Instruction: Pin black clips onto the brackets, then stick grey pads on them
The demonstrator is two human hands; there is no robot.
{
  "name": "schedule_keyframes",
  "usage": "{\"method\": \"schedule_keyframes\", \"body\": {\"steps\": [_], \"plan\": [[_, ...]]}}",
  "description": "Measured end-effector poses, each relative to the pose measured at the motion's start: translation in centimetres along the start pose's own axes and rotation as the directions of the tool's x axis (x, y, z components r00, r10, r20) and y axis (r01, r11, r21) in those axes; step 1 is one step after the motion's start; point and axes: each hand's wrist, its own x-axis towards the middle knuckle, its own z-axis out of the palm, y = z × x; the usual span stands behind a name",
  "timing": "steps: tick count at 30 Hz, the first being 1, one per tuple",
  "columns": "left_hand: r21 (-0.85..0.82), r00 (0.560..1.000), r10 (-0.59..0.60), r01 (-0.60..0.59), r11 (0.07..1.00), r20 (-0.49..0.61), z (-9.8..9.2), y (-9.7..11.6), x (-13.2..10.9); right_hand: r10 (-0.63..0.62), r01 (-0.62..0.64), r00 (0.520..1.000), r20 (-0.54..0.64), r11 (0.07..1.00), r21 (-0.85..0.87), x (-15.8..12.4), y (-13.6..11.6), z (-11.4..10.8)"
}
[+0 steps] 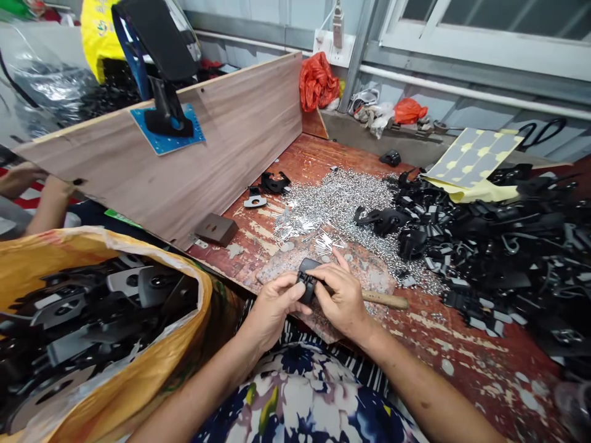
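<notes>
A small black plastic part (308, 266) is held between both hands above the near edge of the worktable. My left hand (276, 303) pinches its left side, thumb on the part's face. My right hand (342, 295) grips the other side with thumb and fingers, its index finger pointing up and away. Beneath the hands lies a speckled stone slab (373, 267). A wooden handle (385, 299) sticks out to the right from behind my right hand; its other end is hidden. Loose metal pins (325, 241) rest on the slab just beyond the hands.
Small shiny metal pieces (341, 194) are heaped behind the slab. Black plastic parts (480, 246) pile up on the right, near a sticker sheet (478, 157). An orange sack (203, 289) of parts stands left. A wooden partition (240, 123) separates another person's arm (53, 203). A brown block (216, 229) sits beside it.
</notes>
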Motion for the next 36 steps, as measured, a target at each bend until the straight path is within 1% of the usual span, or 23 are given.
{"method": "schedule_keyframes", "body": {"steps": [3, 6, 8, 10, 14, 16, 18, 19, 21, 23, 25, 27, 28, 29, 30, 31, 32, 33, 34, 36], "plan": [[0.028, 1.000, 0.008, -0.009, 1.000, 0.020, -0.3, -0.2, -0.3, 0.036, -0.035, 0.999, -0.006, 0.998, 0.061, -0.2, 0.0, 0.3], [0.044, 1.000, 0.017, -0.017, 0.999, 0.014, -0.8, -0.3, -0.3, 0.172, -0.162, 0.984, -0.044, 0.970, 0.180, -0.2, 0.1, 1.1], [0.036, 1.000, 0.012, -0.012, 0.999, -0.001, -1.0, -0.2, -0.4, 0.234, -0.215, 0.970, -0.063, 0.950, 0.226, -0.2, 0.2, 1.5], [0.023, 1.000, 0.005, -0.005, 1.000, -0.011, -1.2, 0.0, -0.5, 0.220, -0.200, 0.973, -0.067, 0.953, 0.227, -0.3, 0.1, 1.7], [0.018, 1.000, -0.015, 0.015, 1.000, -0.005, -1.4, 0.4, -0.8, 0.081, -0.067, 0.994, -0.075, 0.983, 0.169, -0.6, -0.1, 1.7], [0.024, 1.000, -0.011, 0.011, 1.000, 0.004, -1.6, 0.4, -0.9, 0.032, -0.022, 0.998, -0.060, 0.988, 0.151, -0.9, -0.3, 1.8], [0.034, 1.000, -0.001, 0.000, 0.999, 0.014, -1.8, 0.3, -0.9, 0.036, -0.028, 0.998, -0.042, 0.986, 0.165, -1.3, -0.4, 2.2], [0.040, 1.000, 0.005, -0.006, 0.999, 0.015, -2.1, 0.2, -0.8, 0.064, -0.057, 0.998, -0.030, 0.981, 0.185, -1.4, -0.5, 2.4], [0.065, 1.000, 0.028, -0.028, 0.998, 0.002, -2.6, 0.1, -0.6, 0.146, -0.146, 0.989, 0.018, 0.960, 0.238, -1.6, -0.6, 2.8], [0.109, 0.997, 0.073, -0.070, 0.992, -0.024, -3.3, 0.2, -0.4, 0.203, -0.230, 0.972, 0.121, 0.927, 0.295, -1.2, -0.4, 2.8], [0.153, 0.992, 0.122, -0.114, 0.982, -0.044, -4.1, 0.4, -0.4, 0.190, -0.282, 0.942, 0.278, 0.897, 0.342, 0.0, 0.0, 2.5], [0.159, 0.988, 0.146, -0.135, 0.978, -0.058, -4.8, 0.3, -0.5, 0.130, -0.291, 0.890, 0.437, 0.900, 0.325, 2.4, 0.8, 2.3], [0.145, 0.986, 0.147, -0.136, 0.980, -0.073, -5.1, 0.2, -0.6, 0.105, -0.259, 0.871, 0.480, 0.929, 0.265, 3.8, 1.4, 2.4], [0.126, 0.985, 0.143, -0.130, 0.984, -0.096, -5.3, 0.1, -0.7, 0.087, -0.190, 0.866, 0.493, 0.968, 0.163, 5.4, 1.9, 2.6], [0.106, 0.983, 0.133, -0.120, 0.987, -0.124, -5.5, -0.1, -0.8, 0.072, -0.091, 0.869, 0.489, 0.996, 0.017, 7.1, 2.5, 3.1], [0.090, 0.981, 0.120, -0.107, 0.990, -0.152, -5.7, -0.3, -1.0, 0.054, 0.018, 0.875, 0.481, 0.989, -0.144, 8.6, 3.1, 3.8], [0.079, 0.979, 0.102, -0.089, 0.993, -0.177, -5.9, -0.4, -1.1, 0.038, 0.115, 0.877, 0.479, 0.951, -0.286, 10.1, 3.7, 4.8], [0.070, 0.977, 0.083, -0.071, 0.995, -0.197, -6.0, -0.6, -1.2, 0.028, 0.192, 0.867, 0.497, 0.903, -0.385, 11.3, 4.2, 5.9], [0.061, 0.974, 0.067, -0.055, 0.997, -0.215, -6.1, -0.6, -1.3, 0.025, 0.246, 0.850, 0.526, 0.864, -0.439, 12.3, 4.7, 7.1], [0.041, 0.970, 0.042, -0.033, 0.999, -0.241, -6.3, -0.6, -1.3, 0.027, 0.295, 0.819, 0.574, 0.837, -0.460, 13.7, 5.6, 9.1]]}}
